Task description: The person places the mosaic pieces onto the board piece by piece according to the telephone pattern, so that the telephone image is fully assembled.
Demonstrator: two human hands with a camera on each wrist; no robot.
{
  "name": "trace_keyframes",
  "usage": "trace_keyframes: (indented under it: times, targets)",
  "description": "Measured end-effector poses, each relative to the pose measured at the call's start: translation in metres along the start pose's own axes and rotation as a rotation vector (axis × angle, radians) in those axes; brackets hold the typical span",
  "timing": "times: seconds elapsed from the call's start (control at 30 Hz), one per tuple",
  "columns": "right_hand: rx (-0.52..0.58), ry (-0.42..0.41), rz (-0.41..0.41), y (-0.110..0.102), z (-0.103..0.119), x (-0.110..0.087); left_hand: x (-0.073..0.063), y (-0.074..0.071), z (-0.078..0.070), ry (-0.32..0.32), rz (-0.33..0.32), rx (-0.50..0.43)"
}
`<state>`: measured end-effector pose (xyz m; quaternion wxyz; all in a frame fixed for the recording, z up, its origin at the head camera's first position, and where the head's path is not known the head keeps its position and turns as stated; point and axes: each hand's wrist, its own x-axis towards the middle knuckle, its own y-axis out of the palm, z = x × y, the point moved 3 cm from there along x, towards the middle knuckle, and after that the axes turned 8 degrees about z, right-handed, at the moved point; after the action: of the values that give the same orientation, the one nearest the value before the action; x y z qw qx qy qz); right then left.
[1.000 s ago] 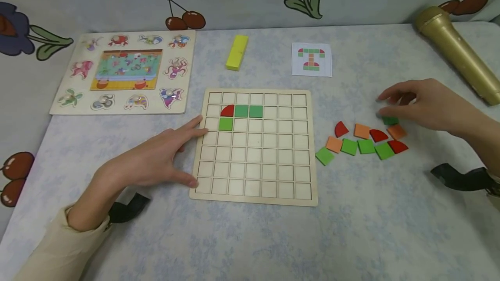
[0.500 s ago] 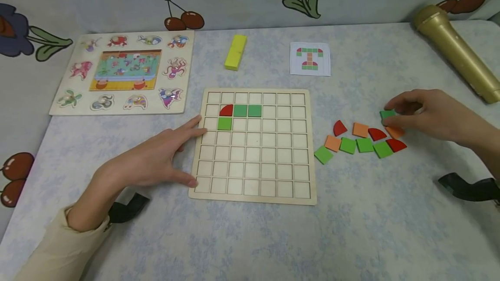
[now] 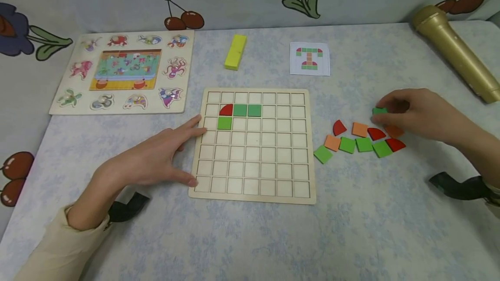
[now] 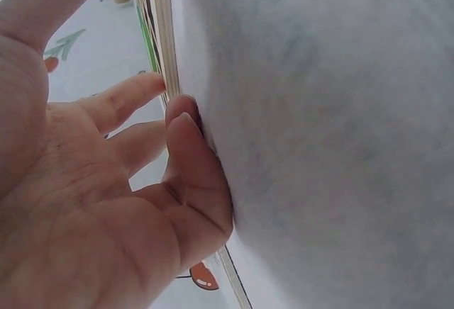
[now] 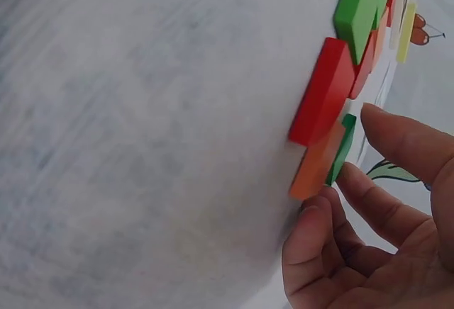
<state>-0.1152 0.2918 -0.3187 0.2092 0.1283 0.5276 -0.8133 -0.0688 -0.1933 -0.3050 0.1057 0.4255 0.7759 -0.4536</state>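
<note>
In the head view, my left hand [image 3: 156, 157] rests at the left side of a wooden grid board [image 3: 258, 200], fingers spread, fingertips and thumb touching its edge. The board holds a red quarter-circle tile [image 3: 226, 110], two darker green square tiles [image 3: 247, 110] side by side, and a light green square tile [image 3: 224, 123] below the red one. My right hand [image 3: 418, 112] holds a dark green tile [image 3: 379, 111] between thumb and fingers. In the right wrist view, that green tile [image 5: 343, 149] shows beyond an orange tile [image 5: 317, 160], at the fingertips.
Several loose tiles [image 3: 364, 145], red, orange and green, lie right of the board. A pattern card [image 3: 310, 69] and a yellow block [image 3: 235, 52] lie behind it. A picture puzzle board [image 3: 125, 99] is at back left. A gold microphone [image 3: 457, 53] lies at back right.
My right hand has come down to the dark green tile, taken hold of it, and shifted it slightly left and away from me. The left hand stays put.
</note>
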Motion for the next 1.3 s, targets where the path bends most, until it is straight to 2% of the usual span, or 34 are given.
trace_keyframes:
  times: [0.23,0.47,0.63,0.8,0.9,1.07,1.3]
  targets:
    - [0.008,-0.015,0.023,0.000,0.000,-0.002,0.001,0.000,0.001,-0.006,0.007,-0.001]
    - [0.005,-0.079,-0.048,-0.001,0.004,-0.007,0.001,0.000,0.001,-0.010,0.000,0.016]
    - [0.040,-0.146,-0.079,-0.001,0.017,-0.011,0.001,0.000,0.001,-0.012,0.001,0.023]
    - [0.021,-0.279,-0.153,0.003,0.042,-0.011,0.001,0.000,0.000,-0.011,0.001,0.029]
    - [0.050,-0.355,-0.170,0.006,0.064,-0.008,0.001,0.000,0.001,-0.008,0.000,0.031]
    - [0.173,-0.418,-0.096,0.013,0.105,-0.001,0.000,0.000,0.001,-0.015,-0.002,0.032]
    - [0.158,-0.515,-0.018,0.029,0.149,0.019,-0.001,0.000,0.000,0.001,-0.009,0.040]
